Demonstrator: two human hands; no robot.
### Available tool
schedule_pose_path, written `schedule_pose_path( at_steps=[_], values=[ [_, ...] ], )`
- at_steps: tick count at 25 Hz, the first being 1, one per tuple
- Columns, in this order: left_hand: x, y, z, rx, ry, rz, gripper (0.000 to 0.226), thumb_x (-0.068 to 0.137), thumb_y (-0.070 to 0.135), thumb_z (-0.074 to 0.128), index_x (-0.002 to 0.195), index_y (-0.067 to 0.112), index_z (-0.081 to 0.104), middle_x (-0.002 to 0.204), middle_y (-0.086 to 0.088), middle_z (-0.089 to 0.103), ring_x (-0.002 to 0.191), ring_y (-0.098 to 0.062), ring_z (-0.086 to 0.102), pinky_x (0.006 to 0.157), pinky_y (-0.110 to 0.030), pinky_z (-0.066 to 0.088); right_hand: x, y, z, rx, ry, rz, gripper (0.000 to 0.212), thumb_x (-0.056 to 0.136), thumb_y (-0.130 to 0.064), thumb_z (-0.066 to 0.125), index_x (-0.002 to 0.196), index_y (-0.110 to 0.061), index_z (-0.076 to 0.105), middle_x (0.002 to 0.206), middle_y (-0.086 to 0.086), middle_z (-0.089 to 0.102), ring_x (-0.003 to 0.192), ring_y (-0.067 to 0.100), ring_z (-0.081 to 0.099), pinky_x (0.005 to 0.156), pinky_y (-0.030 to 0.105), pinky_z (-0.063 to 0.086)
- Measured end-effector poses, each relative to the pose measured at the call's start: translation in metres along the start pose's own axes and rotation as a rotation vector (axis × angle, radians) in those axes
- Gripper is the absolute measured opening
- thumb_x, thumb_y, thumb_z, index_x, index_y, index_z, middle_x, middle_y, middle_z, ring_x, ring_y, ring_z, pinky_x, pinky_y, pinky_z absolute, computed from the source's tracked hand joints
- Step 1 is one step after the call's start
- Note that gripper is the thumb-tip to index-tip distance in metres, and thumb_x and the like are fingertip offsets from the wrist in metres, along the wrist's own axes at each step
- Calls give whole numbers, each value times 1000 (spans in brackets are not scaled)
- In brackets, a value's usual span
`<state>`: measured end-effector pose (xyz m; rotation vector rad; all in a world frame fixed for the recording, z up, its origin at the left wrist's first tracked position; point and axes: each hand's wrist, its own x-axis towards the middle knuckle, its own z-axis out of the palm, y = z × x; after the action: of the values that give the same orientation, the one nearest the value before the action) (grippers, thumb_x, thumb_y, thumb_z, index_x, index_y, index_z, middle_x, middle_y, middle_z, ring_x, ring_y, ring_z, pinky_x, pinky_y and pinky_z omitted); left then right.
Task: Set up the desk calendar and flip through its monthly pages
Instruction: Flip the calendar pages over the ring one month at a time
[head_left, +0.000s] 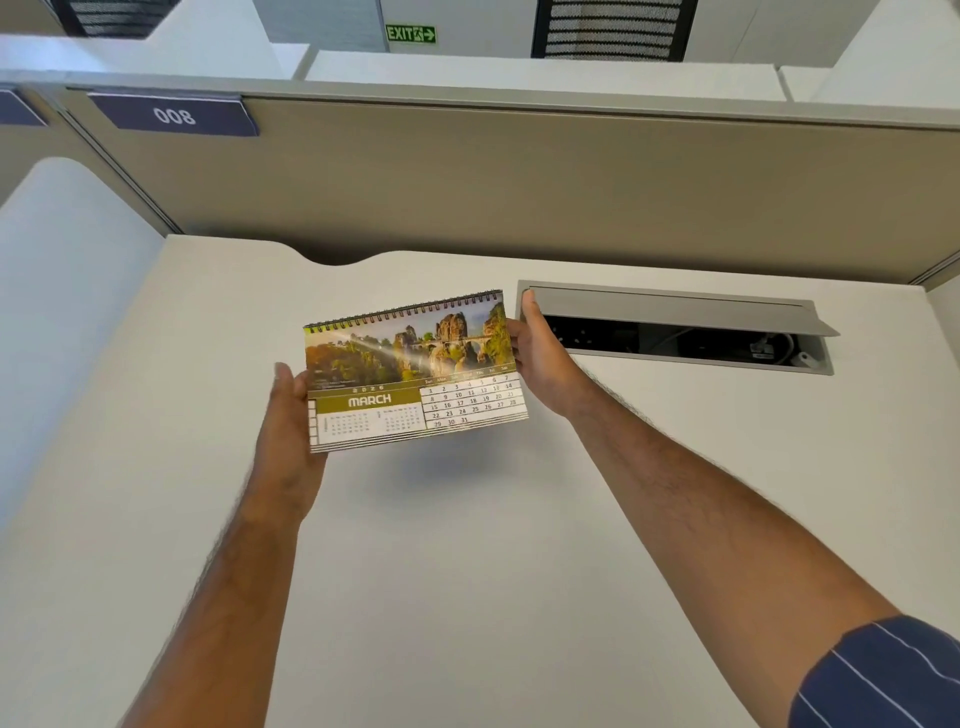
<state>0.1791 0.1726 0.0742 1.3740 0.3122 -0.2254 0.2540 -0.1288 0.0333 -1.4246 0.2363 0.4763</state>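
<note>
A spiral-bound desk calendar (415, 371) hangs in the air above the white desk (467, 545), casting a shadow below it. Its front page shows MARCH with a photo of rock towers and a bridge. The black wire binding runs along the top edge. My left hand (291, 415) grips the calendar's left edge, thumb on the front. My right hand (540, 358) holds the right edge from behind. The calendar's back and its stand are hidden.
An open grey cable-tray flap (675, 306) sits in the desk just right of my right hand, with dark sockets inside. A beige partition (519, 176) closes the far side, with a label reading 008 (174, 115). A white side panel (67, 291) stands at the left.
</note>
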Motion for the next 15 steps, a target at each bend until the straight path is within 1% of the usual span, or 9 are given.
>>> schedule_pose_path(
  at_steps=[2, 3, 5, 6, 7, 8, 10, 12, 15],
  values=[
    [1, 10, -1, -125, -5, 46, 74, 104, 77, 36, 133, 22, 77, 125, -8, 81, 114, -30, 77, 98, -43, 61, 0, -1, -1, 15, -40, 7, 91, 107, -73, 7, 144, -17, 69, 143, 15, 72, 141, 35, 61, 130, 60, 30],
    [2, 15, -1, -175, -3, 68, 76, 102, 79, 37, 133, 21, 76, 130, -9, 79, 118, -32, 75, 101, -42, 60, 0, -1, -1, 18, -47, 5, 90, 108, -72, 6, 144, -19, 69, 144, 15, 71, 142, 36, 61, 131, 60, 30],
    [7, 23, 1, -223, 13, 101, 77, 104, 77, 30, 132, 21, 75, 139, -12, 74, 126, -37, 71, 108, -47, 56, -2, -1, 1, 22, -29, -25, 83, 108, -71, 7, 137, -32, 74, 143, 10, 73, 142, 31, 62, 131, 58, 31],
    [10, 27, 3, -224, 27, 108, 78, 106, 75, 26, 133, 20, 74, 138, -13, 74, 125, -36, 71, 107, -48, 57, -3, -2, 2, 23, -18, -40, 80, 108, -70, 7, 129, -39, 77, 142, 6, 74, 141, 27, 62, 131, 55, 32],
    [14, 30, 4, -216, 41, 105, 79, 107, 73, 24, 137, 18, 73, 133, -13, 76, 118, -33, 73, 103, -47, 58, -4, -2, 3, 21, -11, -46, 79, 108, -70, 6, 124, -42, 78, 141, 3, 74, 140, 24, 62, 131, 53, 33],
    [19, 33, 5, -204, 52, 98, 81, 108, 72, 23, 142, 16, 70, 127, -12, 77, 108, -28, 74, 98, -44, 59, -4, -2, 3, 15, -5, -46, 80, 108, -71, 5, 125, -40, 77, 142, 3, 73, 140, 23, 61, 130, 51, 34],
    [26, 34, 4, -168, 54, 96, 79, 108, 70, 25, 151, 14, 63, 114, -7, 78, 91, -20, 71, 89, -39, 58, -3, -2, 0, 4, -10, -39, 85, 105, -74, 5, 134, -31, 73, 144, 4, 72, 138, 20, 62, 127, 46, 37],
    [30, 33, 3, -127, 46, 108, 76, 108, 70, 30, 152, 17, 60, 108, -3, 77, 84, -16, 69, 86, -37, 59, -1, -2, -2, -3, -17, -33, 90, 104, -76, 5, 140, -25, 71, 144, 4, 72, 136, 17, 63, 122, 42, 39],
    [34, 30, 3, -107, 34, 102, 80, 98, 78, 44, 150, 20, 61, 103, 0, 77, 80, -14, 68, 87, -38, 58, 1, -1, -2, 7, -5, -24, 87, 106, -74, 5, 136, -27, 72, 142, 4, 73, 136, 18, 62, 126, 46, 36]
  ],
)
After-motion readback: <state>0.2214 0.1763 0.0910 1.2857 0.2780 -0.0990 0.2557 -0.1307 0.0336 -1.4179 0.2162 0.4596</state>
